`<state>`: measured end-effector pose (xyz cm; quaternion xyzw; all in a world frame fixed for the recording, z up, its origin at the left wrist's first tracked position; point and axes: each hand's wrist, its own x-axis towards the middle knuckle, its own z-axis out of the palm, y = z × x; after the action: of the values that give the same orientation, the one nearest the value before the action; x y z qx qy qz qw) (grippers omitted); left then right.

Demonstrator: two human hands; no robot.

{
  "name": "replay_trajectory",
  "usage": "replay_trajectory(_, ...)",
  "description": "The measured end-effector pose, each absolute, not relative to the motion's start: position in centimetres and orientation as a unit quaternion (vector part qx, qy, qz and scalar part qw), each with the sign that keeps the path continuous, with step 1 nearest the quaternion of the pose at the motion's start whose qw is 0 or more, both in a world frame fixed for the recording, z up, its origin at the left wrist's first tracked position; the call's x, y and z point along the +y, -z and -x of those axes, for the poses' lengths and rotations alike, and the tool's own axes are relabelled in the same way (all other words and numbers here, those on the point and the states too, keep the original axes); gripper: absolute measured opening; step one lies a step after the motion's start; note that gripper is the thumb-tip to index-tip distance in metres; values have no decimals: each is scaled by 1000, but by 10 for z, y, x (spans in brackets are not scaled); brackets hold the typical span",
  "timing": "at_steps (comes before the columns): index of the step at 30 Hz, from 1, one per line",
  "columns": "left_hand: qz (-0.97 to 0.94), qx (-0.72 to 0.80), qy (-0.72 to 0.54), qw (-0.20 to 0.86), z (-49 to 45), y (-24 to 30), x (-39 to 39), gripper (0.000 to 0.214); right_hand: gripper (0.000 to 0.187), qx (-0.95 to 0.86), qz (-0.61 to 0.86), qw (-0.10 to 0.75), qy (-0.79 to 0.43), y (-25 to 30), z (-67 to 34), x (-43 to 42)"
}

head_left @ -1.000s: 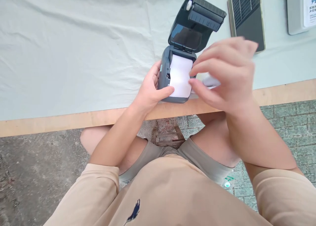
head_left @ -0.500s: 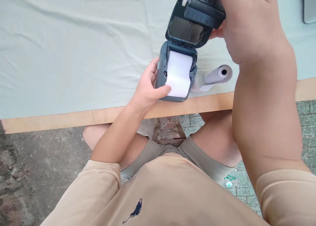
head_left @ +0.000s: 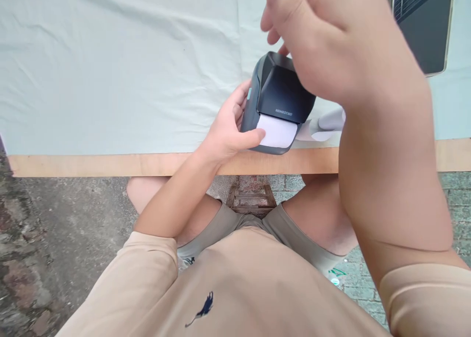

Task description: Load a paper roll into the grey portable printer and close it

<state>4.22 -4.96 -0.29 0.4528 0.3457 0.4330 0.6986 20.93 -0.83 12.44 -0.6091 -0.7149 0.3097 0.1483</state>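
A dark portable label printer (head_left: 283, 89) is tilted up at the front of the table, its lid down. White paper (head_left: 277, 133) sticks out from under the lid's front edge. My left hand (head_left: 233, 123) grips the printer's left side, thumb pressed on the paper. My right hand (head_left: 312, 38) is over the printer's back right corner, fingers apart and curved, with one fingertip behind the lid's back edge. Whether it touches the lid I cannot tell. Right of the printer lies a loose paper roll (head_left: 329, 121), partly hidden by my right forearm.
Pale cloth (head_left: 128, 82) covers the table, with a bare wooden strip (head_left: 91, 164) along its front edge. A dark flat device with a shiny surface (head_left: 423, 38) lies at the back right. Below the table's edge shows a wooden stool (head_left: 252, 199) between my legs.
The printer's lid has swung down from raised to lowered, covering most of the paper. My right hand has come off the lid's side. My view has shifted, showing more of the dark device.
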Motion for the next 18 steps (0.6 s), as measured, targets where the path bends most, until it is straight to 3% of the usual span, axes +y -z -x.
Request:
replay_trajectory(4, -457, 347, -437, 692, -41, 2, -51, 77, 43, -762, 591, 20, -264, -115, -199, -6)
replay_trajectory(18, -338, 343, -472, 738, -55, -21, -57, 55, 58, -795, 584, -33, -161, -110, -188, -15)
